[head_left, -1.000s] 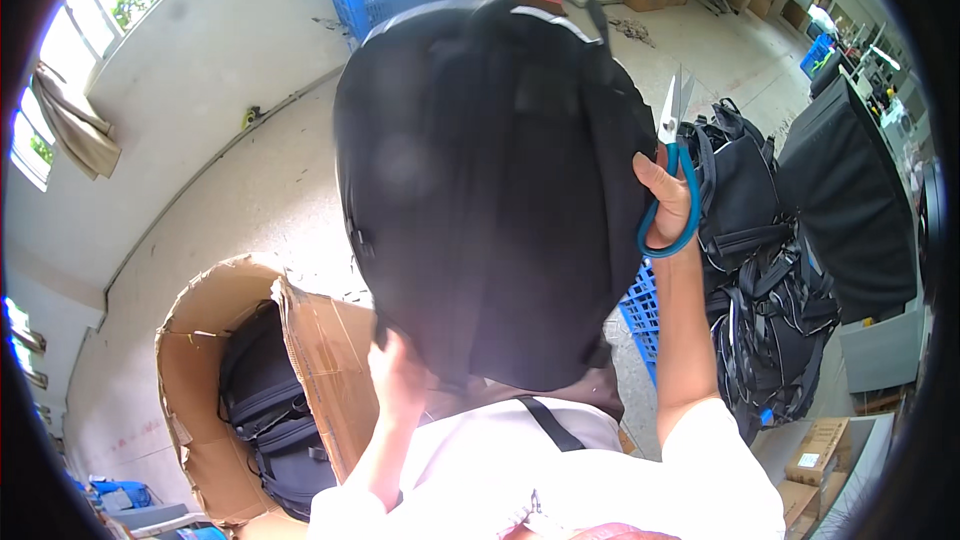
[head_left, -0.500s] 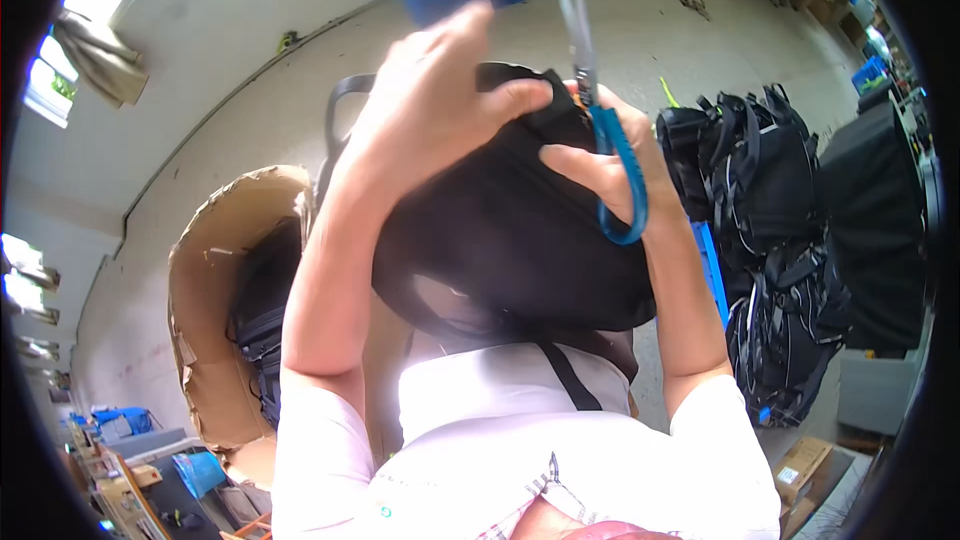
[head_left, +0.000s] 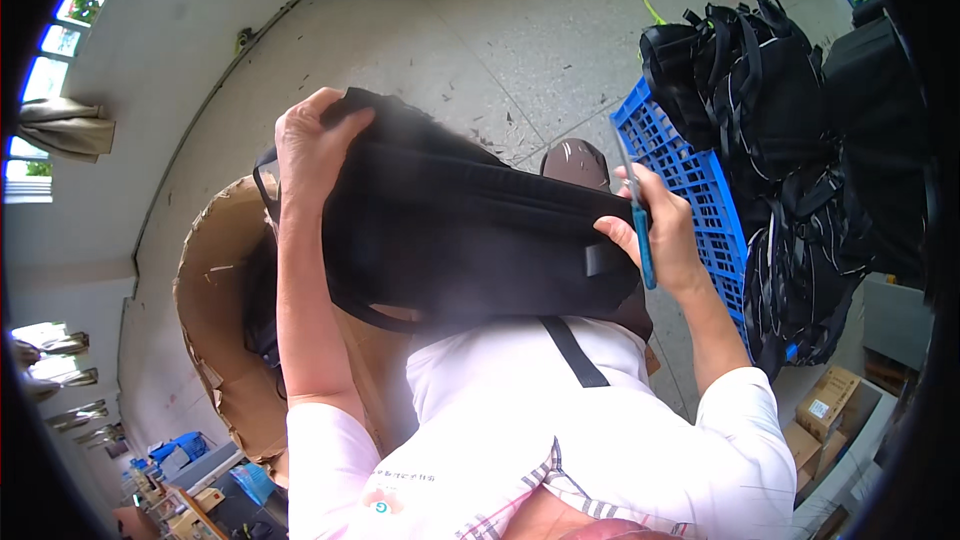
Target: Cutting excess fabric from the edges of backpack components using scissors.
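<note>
A black backpack [head_left: 450, 230] lies across my lap, with a strap loop at its lower left and a small grey tab near its right end. My left hand [head_left: 312, 145] is closed on its upper left corner, thumb along the fabric. My right hand [head_left: 660, 230] holds a pair of scissors [head_left: 642, 240] with teal handles, blades pointing away from me. The right thumb lies at the backpack's right edge; whether the fingers also pinch the fabric there I cannot tell.
On my left stands an open cardboard box [head_left: 215, 290] with dark bags inside. To the right, several black backpacks [head_left: 760, 130] are piled beside a blue plastic crate [head_left: 700, 200]. Dark scraps lie on the floor [head_left: 500, 80]. Small cartons [head_left: 828, 402] sit at the lower right.
My hands have moved apart: the left went left and down to the backpack's corner, the right slightly right and lower with the scissors. The backpack now lies stretched out more level between them.
</note>
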A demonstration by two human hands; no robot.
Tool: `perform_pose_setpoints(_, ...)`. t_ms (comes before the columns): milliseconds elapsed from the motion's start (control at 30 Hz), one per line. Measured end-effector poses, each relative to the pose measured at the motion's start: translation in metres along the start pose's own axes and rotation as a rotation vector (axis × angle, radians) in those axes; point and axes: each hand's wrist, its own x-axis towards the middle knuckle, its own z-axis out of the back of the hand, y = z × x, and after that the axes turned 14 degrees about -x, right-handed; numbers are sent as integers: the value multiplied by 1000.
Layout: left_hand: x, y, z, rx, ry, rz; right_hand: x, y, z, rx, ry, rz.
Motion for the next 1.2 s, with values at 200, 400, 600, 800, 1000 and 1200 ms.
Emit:
perform_pose_setpoints(200, -5, 22, 5, -38, -138, 70, -25, 20, 17, -270, -166, 246)
perform_pose_setpoints(400, -12, 32, 15, -237, -135, -11, -57, 31, 13, 167, 349, 37)
perform_pose_setpoints(600, -27, 25, 22, -359, -176, -124, -51, 9, 38, 217, 188, -224)
perform_pose_setpoints(800, -38, 21, 22, -411, -112, -201, -7, 3, 57, -237, 219, 46)
perform_pose_setpoints(1000, -44, 11, 16, -551, -58, -189, 34, -2, 32, -182, 371, 188)
perform_pose_setpoints(1200, -49, 9, 17, -607, -56, -169, 59, 5, 10, -198, 352, 349)
